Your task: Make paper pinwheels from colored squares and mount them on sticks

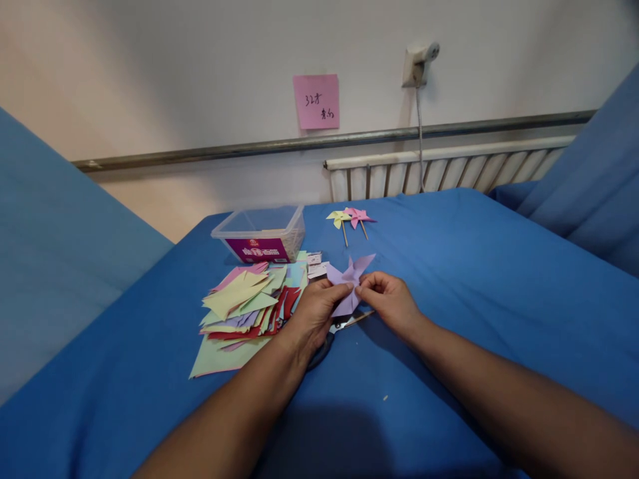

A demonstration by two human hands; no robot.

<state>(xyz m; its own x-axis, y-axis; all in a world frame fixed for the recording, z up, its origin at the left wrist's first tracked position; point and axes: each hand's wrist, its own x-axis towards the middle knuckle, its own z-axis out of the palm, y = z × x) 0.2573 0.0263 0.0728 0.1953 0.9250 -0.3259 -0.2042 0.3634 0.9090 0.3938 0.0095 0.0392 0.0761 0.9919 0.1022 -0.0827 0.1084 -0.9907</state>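
A purple paper pinwheel (pixel 351 271), its blades folded inward, is held up between my two hands over the table. My left hand (pixel 319 307) pinches it from the left, thumb near its centre. From the right, my right hand (pixel 392 298) has thumb and fingers closed at the pinwheel's centre; whether they also hold a small part there is hidden. Under the hands lies a pair of scissors (pixel 355 319), dark-handled, its handles partly behind my left wrist. To the left spreads a pile of coloured paper pieces (pixel 239 303), in green, yellow, red, purple and pink.
A clear plastic box (pixel 259 223) with a purple label stands behind the paper pile. Yellow (pixel 338 217) and pink pinwheels (pixel 358 216) on sticks lie at the back of the blue-covered table (pixel 474 279). Small printed cards (pixel 316 266) sit beside the pile. A radiator (pixel 449 169) lines the wall.
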